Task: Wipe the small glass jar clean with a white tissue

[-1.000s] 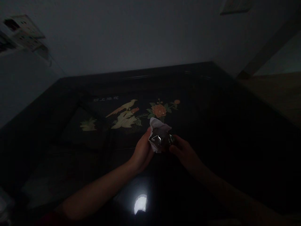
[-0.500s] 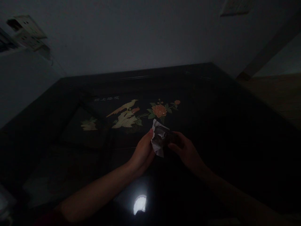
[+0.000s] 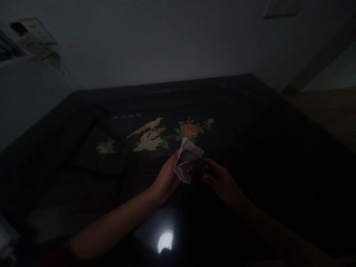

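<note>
Over the middle of the dark table, both my hands meet around a white crumpled tissue or cloth and a dark glossy object. My left hand is closed on the white sheet, which fans out toward the right. On the other side, my right hand grips the dark object between thumb and fingers. That object has rounded, shiny spots and a thin bright line beside it; the dim light hides its kind. Its left part lies against the white sheet.
The glossy black table bears an inlaid bird, an orange flower and leaves. A bright light reflects near its front. Behind stands a pale wall with sockets at left. Wooden floor shows at right.
The white sheet has spread wider and shows more of its surface. The dark object has turned and moved slightly right and down with my right hand.
</note>
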Available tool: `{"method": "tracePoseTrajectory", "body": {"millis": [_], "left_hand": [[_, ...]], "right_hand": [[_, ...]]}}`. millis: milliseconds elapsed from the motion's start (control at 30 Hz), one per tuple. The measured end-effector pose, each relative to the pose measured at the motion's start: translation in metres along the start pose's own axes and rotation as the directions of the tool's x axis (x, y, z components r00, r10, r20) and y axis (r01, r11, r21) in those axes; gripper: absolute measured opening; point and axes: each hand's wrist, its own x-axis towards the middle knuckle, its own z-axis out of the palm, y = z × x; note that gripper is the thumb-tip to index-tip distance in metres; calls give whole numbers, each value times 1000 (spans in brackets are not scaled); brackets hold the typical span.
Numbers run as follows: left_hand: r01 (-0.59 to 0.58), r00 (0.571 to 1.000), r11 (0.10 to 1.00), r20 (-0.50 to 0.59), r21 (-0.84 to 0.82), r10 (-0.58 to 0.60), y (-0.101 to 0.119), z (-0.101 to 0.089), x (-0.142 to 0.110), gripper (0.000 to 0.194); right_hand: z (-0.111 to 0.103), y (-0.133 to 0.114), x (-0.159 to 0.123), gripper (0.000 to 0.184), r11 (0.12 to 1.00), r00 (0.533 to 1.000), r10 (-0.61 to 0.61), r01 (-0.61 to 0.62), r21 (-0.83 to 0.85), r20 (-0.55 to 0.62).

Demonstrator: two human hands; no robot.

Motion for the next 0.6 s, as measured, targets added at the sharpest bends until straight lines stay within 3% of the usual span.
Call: {"method": "tracePoseTrajectory", "body": {"millis": [200,367,467,600], "left_hand": [[-71,993,990,107,123,58,-1,-5,4,29],[-223,974,932,94,286,204,-2,-11,8,35],[-348,937,849,128,397,324,0,-10,4,34],[-513,858,738,252,438,447,1,-8,-6,35]], "right_hand": [[3,4,0,56,983,994,51,-67,174,95],[7,5,-2,54,948,984,96,-136,289,150],[8,2,-2,54,938,983,116,-156,308,145],[7,-1,-2,55,965,991,112,-126,231,72]]}}
